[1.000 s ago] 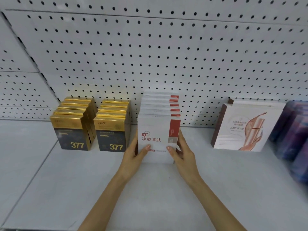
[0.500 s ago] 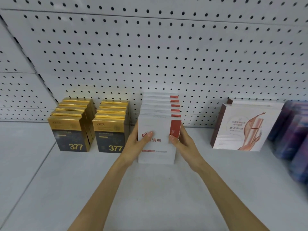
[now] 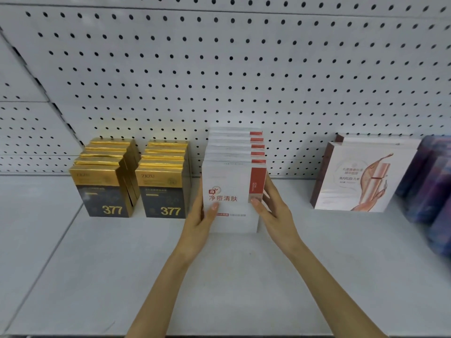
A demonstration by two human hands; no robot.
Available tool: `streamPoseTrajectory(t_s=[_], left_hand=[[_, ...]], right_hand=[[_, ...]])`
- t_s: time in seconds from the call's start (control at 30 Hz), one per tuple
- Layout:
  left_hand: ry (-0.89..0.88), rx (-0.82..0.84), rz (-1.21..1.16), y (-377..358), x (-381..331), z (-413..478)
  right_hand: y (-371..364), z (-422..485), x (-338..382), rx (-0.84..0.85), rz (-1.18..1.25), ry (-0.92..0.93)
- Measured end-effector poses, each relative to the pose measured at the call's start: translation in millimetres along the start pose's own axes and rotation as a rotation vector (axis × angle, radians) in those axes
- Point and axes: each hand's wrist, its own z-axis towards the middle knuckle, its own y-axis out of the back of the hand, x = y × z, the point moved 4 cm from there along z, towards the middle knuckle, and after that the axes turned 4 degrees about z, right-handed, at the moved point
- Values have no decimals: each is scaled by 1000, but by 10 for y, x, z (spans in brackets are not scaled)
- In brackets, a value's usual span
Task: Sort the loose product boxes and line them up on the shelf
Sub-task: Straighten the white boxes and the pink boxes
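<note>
A row of several white boxes with red corners [image 3: 233,191] stands upright on the grey shelf [image 3: 244,276], running back to the pegboard. My left hand [image 3: 199,220] presses on the left side of the front box, thumb across its face. My right hand [image 3: 273,211] holds the right side, thumb on the red strip. Both hands clasp the row from either side. Two rows of black and gold "377" boxes [image 3: 107,186] [image 3: 166,189] stand just left of it.
Two white boxes with a rose-gold print [image 3: 363,179] stand to the right, leaving a gap beside the white row. Blurred purple boxes [image 3: 434,181] fill the far right. The white pegboard wall [image 3: 231,69] closes the back. A shelf seam runs at the left.
My hands slid up the sides of the front white box, then settled a little lower again. The row stays in place and looks squarer.
</note>
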Motion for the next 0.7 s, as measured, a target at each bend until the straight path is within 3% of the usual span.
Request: streamPoseTrajectory(t_s=[0.7], left_hand=[[-55,-33,50,-44,77,29]], right_hand=[[-11,-66,-114,-20,-77,17]])
